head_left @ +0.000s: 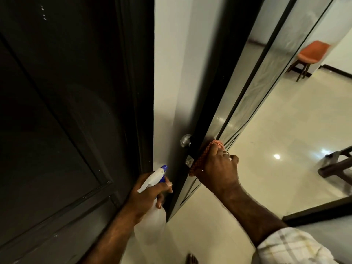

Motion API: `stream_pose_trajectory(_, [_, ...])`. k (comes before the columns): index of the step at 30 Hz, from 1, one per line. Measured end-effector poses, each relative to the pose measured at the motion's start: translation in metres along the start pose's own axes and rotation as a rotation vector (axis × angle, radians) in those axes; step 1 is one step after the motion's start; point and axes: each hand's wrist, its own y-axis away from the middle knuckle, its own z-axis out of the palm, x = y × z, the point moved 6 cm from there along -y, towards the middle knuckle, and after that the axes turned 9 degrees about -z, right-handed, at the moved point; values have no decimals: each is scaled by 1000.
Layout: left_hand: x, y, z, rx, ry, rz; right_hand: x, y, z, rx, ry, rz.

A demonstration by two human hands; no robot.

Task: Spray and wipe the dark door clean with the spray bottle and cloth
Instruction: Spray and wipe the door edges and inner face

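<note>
A dark door [211, 103] stands ajar, seen nearly edge-on, its glossy face reflecting the room. My right hand [217, 168] grips an orange cloth [202, 159] and presses it against the door's edge, just right of the round metal knob [185, 141] and the latch plate [188, 161]. My left hand [146, 195] holds a white spray bottle [152, 216] by the neck, lower left of the knob. Its blue-tipped nozzle [163, 168] points up toward the door edge.
A second dark panelled door [57, 130] fills the left side. A white wall strip [165, 73] runs between the two doors. An orange chair [310, 54] stands far right on the shiny pale floor [276, 140]. Dark furniture legs [335, 166] sit at the right edge.
</note>
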Motion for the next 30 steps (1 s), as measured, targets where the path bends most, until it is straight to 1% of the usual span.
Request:
stream_pose_trajectory(3, [1,2,-2,21,15,3,-3,-3,0,-25,13,80])
stream_pose_trajectory(7, [-1,4,-3,48,25,3,-1,-18,-9,-37,-88,156])
stream_pose_trajectory(10, [3,8,3,41,23,19,0,-26,-14,-110,-65,151])
stream_pose_trajectory(12, [7,7,8,45,22,28,6,-27,-13,-122,-56,144])
stream_pose_trajectory(14, [12,5,15,47,7,42,15,-29,-7,-142,-120,167])
stream_pose_trajectory(16, [15,3,21,47,-3,60,24,-32,3,-232,-265,204])
stream_pose_trajectory(19, [17,2,28,48,-5,80,37,-43,9,-345,-498,195])
stream_pose_trajectory(21, [17,5,33,18,7,77,42,-50,10,-420,-691,190])
stream_pose_trajectory(25, [14,10,43,28,23,75,50,-48,32,-702,-1074,318])
stream_pose_trajectory(27, [12,10,48,64,37,84,53,-45,54,-804,-1317,377])
stream_pose_trajectory(30, [16,9,60,103,-26,125,45,-37,80,-956,-1760,381])
